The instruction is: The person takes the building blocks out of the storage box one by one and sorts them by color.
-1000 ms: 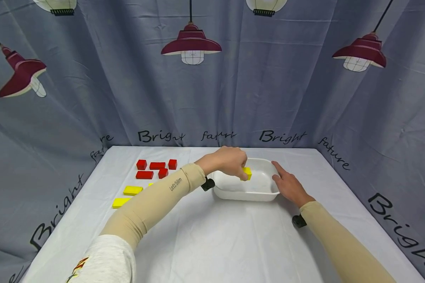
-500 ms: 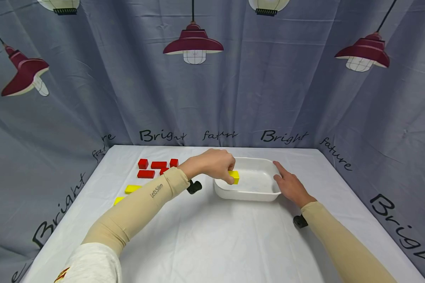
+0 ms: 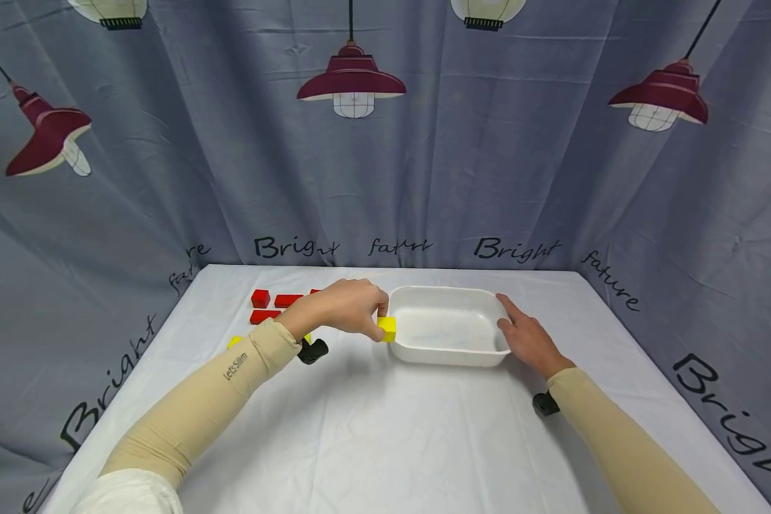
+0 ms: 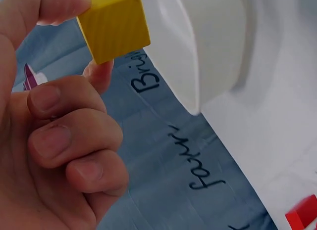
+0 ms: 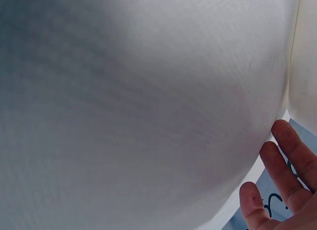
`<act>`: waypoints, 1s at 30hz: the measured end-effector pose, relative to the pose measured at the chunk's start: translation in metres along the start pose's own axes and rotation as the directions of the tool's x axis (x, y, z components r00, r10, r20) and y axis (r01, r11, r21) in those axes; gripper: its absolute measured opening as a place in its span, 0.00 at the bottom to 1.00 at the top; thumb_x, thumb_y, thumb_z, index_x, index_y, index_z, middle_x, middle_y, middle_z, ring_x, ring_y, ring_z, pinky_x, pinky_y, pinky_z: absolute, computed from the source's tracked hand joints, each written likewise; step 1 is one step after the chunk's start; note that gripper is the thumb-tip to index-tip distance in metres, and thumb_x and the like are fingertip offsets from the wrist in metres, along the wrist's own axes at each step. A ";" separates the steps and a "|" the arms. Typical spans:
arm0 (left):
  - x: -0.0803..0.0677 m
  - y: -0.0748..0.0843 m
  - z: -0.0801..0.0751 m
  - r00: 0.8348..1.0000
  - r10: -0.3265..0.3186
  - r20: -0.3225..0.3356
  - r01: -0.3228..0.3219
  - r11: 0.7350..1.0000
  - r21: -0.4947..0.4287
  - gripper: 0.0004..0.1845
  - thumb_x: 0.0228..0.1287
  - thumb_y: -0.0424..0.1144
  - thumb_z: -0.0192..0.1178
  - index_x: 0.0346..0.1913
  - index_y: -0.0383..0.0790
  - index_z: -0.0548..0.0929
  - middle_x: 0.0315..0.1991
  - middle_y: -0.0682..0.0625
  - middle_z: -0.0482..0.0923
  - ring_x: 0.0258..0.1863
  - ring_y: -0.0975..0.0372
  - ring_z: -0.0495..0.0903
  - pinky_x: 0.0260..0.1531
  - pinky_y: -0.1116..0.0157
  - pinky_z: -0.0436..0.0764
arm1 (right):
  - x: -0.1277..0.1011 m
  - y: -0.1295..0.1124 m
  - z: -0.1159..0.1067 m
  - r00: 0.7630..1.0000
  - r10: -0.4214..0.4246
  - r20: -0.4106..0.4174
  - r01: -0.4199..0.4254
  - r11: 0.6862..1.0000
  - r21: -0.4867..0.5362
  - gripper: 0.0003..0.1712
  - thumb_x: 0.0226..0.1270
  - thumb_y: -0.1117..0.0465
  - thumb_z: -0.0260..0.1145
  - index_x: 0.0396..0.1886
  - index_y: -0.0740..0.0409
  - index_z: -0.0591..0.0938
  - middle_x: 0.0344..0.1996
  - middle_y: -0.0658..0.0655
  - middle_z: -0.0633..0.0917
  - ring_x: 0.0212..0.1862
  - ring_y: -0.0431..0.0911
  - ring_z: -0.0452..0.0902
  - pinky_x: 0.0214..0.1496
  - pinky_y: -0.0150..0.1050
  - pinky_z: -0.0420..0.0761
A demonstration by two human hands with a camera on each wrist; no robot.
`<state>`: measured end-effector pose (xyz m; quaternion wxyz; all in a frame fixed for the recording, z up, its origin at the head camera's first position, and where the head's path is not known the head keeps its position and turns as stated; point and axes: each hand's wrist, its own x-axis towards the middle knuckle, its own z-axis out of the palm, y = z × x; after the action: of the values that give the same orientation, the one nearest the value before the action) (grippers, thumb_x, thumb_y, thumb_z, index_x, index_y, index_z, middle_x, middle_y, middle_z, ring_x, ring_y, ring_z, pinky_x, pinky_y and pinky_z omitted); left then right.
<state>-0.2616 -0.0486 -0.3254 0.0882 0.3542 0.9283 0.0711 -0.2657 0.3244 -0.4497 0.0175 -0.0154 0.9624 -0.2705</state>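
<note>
Between thumb and index finger, my left hand (image 3: 347, 307) pinches a small yellow cube (image 3: 387, 330) just off the left end of a white rectangular dish (image 3: 450, 357). In the left wrist view the yellow cube (image 4: 114, 28) shows fine grain lines, and the other fingers curl toward the palm beneath it. My right hand (image 3: 530, 344) rests against the dish's right end, thumb and index fingertip at the rim. Nearly straight fingers (image 5: 285, 173) lie beside the pale wall in the right wrist view. No blocks show inside the dish.
Several red blocks (image 3: 288, 301) lie at the table's back left, partly behind my left arm. A yellow block (image 3: 234, 341) peeks out over the left sleeve. White cloth (image 3: 385, 428) covers the table, and a grey-blue printed curtain (image 3: 385, 178) hangs behind and at both sides.
My left hand has moved left with the yellow cube, from over the dish's middle to outside its left end. My right hand has stayed at the dish's right rim.
</note>
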 end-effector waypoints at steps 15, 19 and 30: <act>-0.051 -0.022 0.012 0.999 -0.046 -0.019 0.045 0.996 -0.072 0.09 0.53 0.45 0.69 0.37 0.52 0.82 0.23 0.55 0.74 0.25 0.64 0.71 0.26 0.66 0.70 | 0.000 0.000 0.000 1.000 0.003 0.002 -0.003 1.000 0.015 0.36 0.80 0.50 0.40 0.83 0.45 0.43 0.78 0.68 0.56 0.76 0.69 0.54 0.72 0.69 0.57; -0.063 -0.027 0.020 0.997 -0.072 -0.020 0.070 0.993 -0.092 0.09 0.53 0.45 0.70 0.37 0.53 0.83 0.23 0.55 0.74 0.24 0.65 0.71 0.25 0.66 0.70 | 0.000 0.000 0.002 1.000 0.001 0.009 -0.001 1.000 0.014 0.36 0.80 0.50 0.39 0.83 0.44 0.43 0.78 0.67 0.55 0.76 0.69 0.53 0.72 0.69 0.56; -0.086 -0.045 0.034 0.992 -0.128 -0.017 0.124 0.983 -0.134 0.11 0.53 0.45 0.72 0.39 0.52 0.84 0.24 0.55 0.73 0.24 0.64 0.70 0.26 0.66 0.70 | 0.001 0.001 0.002 1.000 0.000 -0.003 0.000 1.000 0.011 0.36 0.81 0.50 0.39 0.83 0.44 0.43 0.78 0.67 0.55 0.76 0.69 0.53 0.73 0.68 0.56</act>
<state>-0.2207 -0.1370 -0.3573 0.1038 0.2871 0.9431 0.1317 -0.2665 0.3237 -0.4518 0.0163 -0.0148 0.9610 -0.2758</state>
